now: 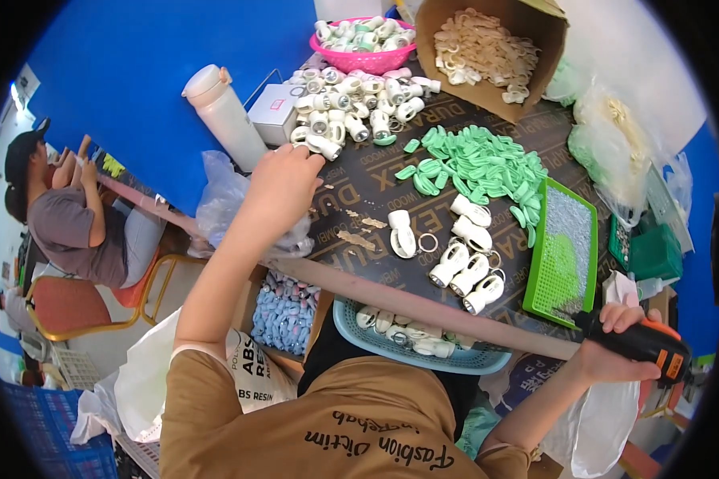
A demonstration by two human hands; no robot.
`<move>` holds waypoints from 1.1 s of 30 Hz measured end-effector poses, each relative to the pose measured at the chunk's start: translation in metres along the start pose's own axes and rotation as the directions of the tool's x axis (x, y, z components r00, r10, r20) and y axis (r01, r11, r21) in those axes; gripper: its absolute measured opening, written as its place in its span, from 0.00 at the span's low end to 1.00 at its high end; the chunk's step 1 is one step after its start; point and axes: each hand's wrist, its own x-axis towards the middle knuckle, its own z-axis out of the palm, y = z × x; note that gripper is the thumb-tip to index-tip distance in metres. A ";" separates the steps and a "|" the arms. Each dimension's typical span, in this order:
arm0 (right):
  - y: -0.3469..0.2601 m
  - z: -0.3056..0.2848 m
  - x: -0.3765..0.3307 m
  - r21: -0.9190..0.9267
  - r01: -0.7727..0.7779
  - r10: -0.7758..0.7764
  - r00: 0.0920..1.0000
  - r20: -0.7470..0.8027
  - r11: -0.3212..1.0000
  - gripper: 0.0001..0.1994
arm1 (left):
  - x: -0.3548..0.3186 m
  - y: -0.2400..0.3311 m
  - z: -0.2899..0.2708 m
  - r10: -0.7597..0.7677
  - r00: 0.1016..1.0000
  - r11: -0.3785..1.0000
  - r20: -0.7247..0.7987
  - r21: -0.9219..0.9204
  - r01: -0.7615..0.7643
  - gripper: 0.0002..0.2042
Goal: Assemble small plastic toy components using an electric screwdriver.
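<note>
In the head view, the left hand (287,174) bends over the edge of the white flashlight pile (359,104), upper centre, whether gripping one I cannot tell; the right hand (612,356) grips a black power tool (653,349), lower right

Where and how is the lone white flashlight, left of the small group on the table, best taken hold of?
Probably across the middle of the flashlight, from its left: nothing touches that side, while its metal ring sticks out to the right. The left hand seems better suited, as the right hand holds a black power tool.
</note>
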 end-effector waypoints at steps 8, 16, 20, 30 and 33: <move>-0.002 -0.004 -0.003 -0.101 0.012 -0.020 0.997 -0.081 0.995 0.42 | -0.094 -0.009 -0.020 -0.322 0.925 0.922 -0.203 -0.290 0.257 0.44; -0.003 -0.002 -0.004 -0.077 -0.012 0.010 1.000 -0.029 0.997 0.40 | -0.070 -0.029 0.009 -0.272 0.960 0.939 -0.070 -0.236 0.249 0.41; 0.000 0.002 -0.006 -0.086 -0.028 0.026 0.999 -0.019 0.996 0.39 | -0.049 -0.053 0.015 -0.137 0.986 0.991 0.098 0.013 0.136 0.18; 0.008 0.001 -0.008 -0.027 -0.069 0.069 0.997 0.024 0.997 0.39 | -0.029 -0.077 -0.053 -0.266 0.842 0.955 -0.469 -0.244 0.166 0.09; 0.006 -0.003 -0.008 -0.037 -0.063 0.064 0.998 0.021 0.997 0.39 | -0.017 -0.059 -0.078 -0.241 0.751 0.926 -0.614 -0.378 -0.012 0.08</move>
